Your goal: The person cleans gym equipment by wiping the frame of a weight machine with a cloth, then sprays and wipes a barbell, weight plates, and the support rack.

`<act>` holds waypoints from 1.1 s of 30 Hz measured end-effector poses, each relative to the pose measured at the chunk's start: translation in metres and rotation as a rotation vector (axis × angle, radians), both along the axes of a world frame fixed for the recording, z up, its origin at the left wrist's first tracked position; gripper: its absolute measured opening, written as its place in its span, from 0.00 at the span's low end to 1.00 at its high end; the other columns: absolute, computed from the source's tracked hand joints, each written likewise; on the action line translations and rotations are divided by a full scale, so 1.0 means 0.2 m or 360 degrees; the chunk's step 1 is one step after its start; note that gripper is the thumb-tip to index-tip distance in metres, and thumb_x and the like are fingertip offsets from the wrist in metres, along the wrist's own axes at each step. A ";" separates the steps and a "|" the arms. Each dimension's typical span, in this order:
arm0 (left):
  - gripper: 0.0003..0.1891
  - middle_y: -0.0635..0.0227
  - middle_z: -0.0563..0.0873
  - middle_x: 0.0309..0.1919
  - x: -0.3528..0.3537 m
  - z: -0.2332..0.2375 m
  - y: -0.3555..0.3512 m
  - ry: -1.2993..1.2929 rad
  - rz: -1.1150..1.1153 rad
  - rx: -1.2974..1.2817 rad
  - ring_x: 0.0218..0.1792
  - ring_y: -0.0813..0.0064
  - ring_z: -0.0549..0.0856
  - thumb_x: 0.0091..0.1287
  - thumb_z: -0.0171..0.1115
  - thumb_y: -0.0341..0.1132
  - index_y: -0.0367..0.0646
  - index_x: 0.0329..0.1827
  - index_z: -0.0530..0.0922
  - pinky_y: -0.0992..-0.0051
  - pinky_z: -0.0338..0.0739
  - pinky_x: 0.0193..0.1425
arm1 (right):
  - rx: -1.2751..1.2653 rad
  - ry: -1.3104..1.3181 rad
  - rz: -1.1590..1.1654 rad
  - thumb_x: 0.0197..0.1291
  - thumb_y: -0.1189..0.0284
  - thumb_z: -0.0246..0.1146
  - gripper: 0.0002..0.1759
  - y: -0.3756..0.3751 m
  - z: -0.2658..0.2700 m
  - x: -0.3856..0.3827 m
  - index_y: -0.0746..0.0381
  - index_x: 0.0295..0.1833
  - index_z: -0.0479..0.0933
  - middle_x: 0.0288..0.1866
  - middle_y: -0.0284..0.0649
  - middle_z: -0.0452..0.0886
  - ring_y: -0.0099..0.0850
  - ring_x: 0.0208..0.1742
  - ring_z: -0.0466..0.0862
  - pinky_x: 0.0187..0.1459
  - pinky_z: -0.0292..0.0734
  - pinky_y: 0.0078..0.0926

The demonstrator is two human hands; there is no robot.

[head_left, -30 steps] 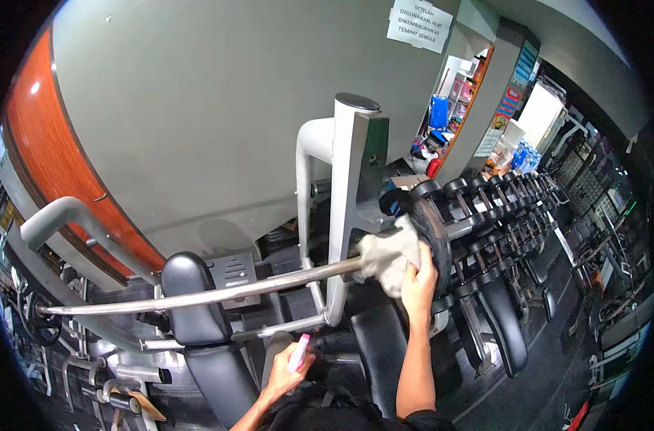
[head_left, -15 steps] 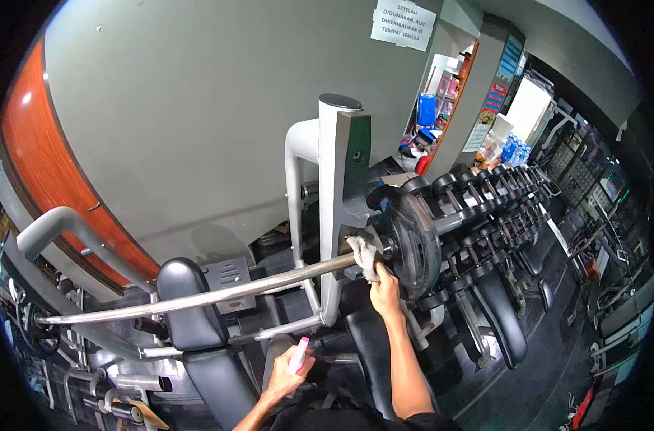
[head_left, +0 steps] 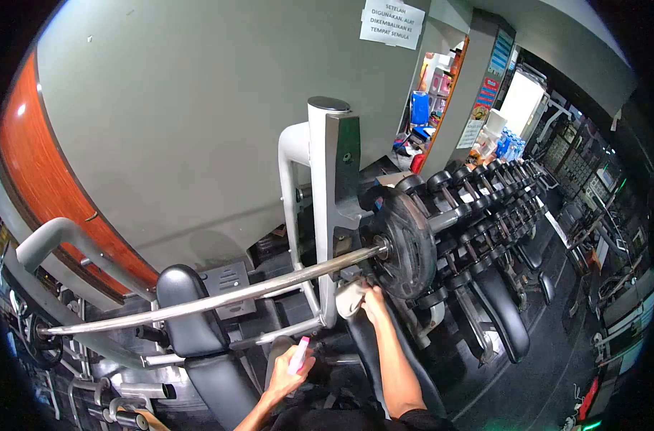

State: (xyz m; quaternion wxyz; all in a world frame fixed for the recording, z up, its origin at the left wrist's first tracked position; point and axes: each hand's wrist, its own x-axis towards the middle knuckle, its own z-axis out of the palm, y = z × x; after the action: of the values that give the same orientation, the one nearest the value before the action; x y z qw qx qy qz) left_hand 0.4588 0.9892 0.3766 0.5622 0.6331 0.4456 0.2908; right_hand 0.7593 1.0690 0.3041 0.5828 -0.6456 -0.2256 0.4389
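My right hand (head_left: 375,300) grips a crumpled grey cloth (head_left: 350,296) just below the steel barbell (head_left: 219,296), beside the grey upright post (head_left: 328,194) of the bench rack. A black weight plate (head_left: 407,244) sits on the bar's end right above that hand. Lower down, my left hand (head_left: 290,372) holds a small spray bottle (head_left: 298,355) with a pink top, close to my body and apart from the bar.
A black padded bench back (head_left: 190,302) stands under the bar. A long rack of dumbbells (head_left: 492,208) runs to the right. A grey wall with a paper notice (head_left: 393,23) rises behind; a doorway with shelves (head_left: 431,108) opens beyond.
My right hand with the cloth has slid from the face of the weight plate down along the bar's end to below the bar. The left hand has stayed put.
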 end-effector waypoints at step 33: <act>0.11 0.69 0.81 0.26 0.02 0.16 0.04 -0.0015 -0.0022 0.0391 0.25 0.81 0.79 0.60 0.66 0.33 0.38 0.42 0.79 0.77 0.74 0.31 | 0.0087 -0.2208 0.0099 0.57 0.74 0.57 0.14 0.12 0.76 -0.05 0.63 0.49 0.76 0.38 0.51 0.82 0.50 0.40 0.83 0.40 0.77 0.47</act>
State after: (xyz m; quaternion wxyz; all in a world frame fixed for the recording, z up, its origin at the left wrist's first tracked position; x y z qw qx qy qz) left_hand 0.4630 0.9977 0.4093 0.4844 0.6990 0.3995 0.3424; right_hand 0.7488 1.0926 0.4566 0.3071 -0.7552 -0.5755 -0.0645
